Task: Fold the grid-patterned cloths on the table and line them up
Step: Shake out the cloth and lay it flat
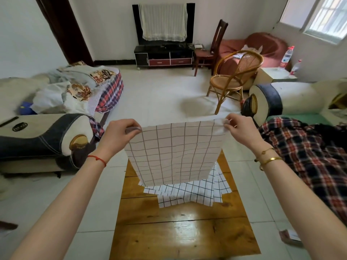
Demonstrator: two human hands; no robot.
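Observation:
A pale pink grid-patterned cloth [174, 152] hangs spread out in the air above the wooden table [180, 228]. My left hand [118, 136] pinches its top left corner and my right hand [238, 130] pinches its top right corner. The cloth's bottom edge hangs just over a loose pile of white grid-patterned cloths [191, 194] lying on the far half of the table. Part of that pile is hidden behind the held cloth.
A sofa armrest [47, 136] stands to the left of the table. A plaid blanket [304, 156] covers a sofa on the right. A rattan chair [234, 79] stands on the tiled floor beyond. The near half of the table shows bare glossy wood.

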